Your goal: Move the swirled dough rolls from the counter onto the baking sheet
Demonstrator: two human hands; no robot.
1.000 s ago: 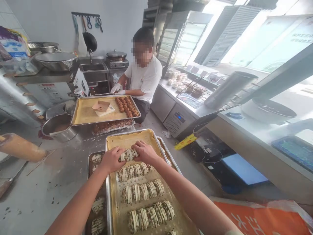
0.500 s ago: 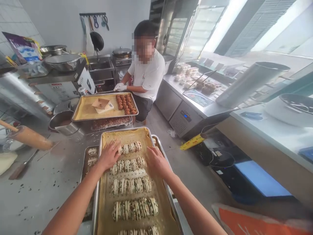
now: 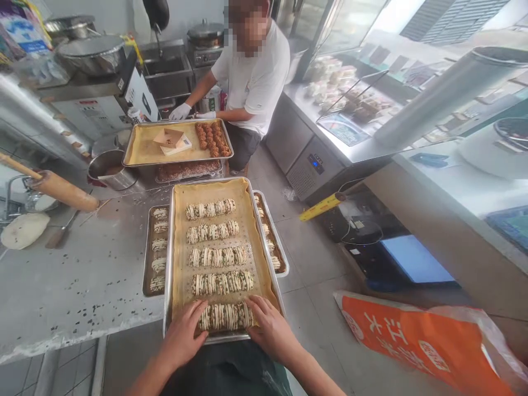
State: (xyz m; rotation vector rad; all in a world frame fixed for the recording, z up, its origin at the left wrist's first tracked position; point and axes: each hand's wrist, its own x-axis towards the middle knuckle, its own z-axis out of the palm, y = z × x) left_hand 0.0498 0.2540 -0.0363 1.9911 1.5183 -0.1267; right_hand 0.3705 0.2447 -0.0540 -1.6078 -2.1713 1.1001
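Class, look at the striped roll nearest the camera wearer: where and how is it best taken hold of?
Probably by its two short ends, one hand from each side. The roll lies crosswise on the tray, and its stripes run across its length, so gentle inward pressure should keep it together. The left hand and right hand are at those ends.

The left hand [image 3: 185, 331] is being held at the left end of the nearest roll [image 3: 226, 317], the right hand [image 3: 273, 329] at its right end. On each, the fingers are being bent forward beside the roll, the thumb being kept apart from them. The left forearm [image 3: 153, 373] and right forearm [image 3: 315, 373], both bare, are being angled inward toward it.
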